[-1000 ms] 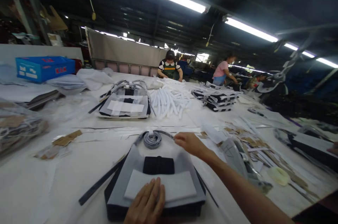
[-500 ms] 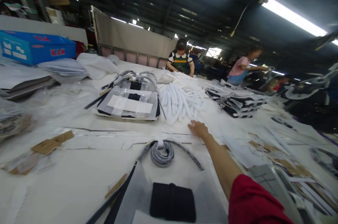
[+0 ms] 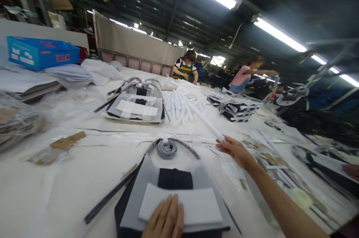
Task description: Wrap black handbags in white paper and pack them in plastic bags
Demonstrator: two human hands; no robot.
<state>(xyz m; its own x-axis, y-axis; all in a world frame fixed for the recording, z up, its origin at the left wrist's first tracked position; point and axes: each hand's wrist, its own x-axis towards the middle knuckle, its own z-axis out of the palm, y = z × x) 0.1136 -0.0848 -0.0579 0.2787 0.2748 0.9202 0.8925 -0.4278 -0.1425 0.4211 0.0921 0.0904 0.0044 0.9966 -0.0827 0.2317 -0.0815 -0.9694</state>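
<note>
A long white work table (image 3: 70,182) fills a dim workshop lit by strip lights overhead. At the near edge the left hand (image 3: 165,221) lies flat, palm down, fingers straight and close together, pressing on a white pad (image 3: 196,204). The pad tops a flat grey bag (image 3: 150,176) with a dark edge, and a folded black piece (image 3: 175,178) lies on the bag just beyond the pad. A black strap (image 3: 109,197) runs off from the bag's left side. Just past the bag sits a coiled grey strap (image 3: 166,148) bound with a white band.

To the right, the right hand (image 3: 234,150) is stretched out over the table, its fingers closed on the near end of a white tube (image 3: 206,120), which slants up and away towards the middle of the table. Paper scraps and brown card strips (image 3: 276,157) litter the cloth beneath the forearm and beyond it.

On the left lie brown card tags (image 3: 67,141). Farther off sit a second grey bag (image 3: 136,105) under clear film, a pile of white tubes (image 3: 178,103) beside it, and a stack of black-and-white pieces (image 3: 235,107) to the right. A blue box (image 3: 42,53) stands at the far left. At the far end, two people (image 3: 185,67) (image 3: 246,75) work at the table.
</note>
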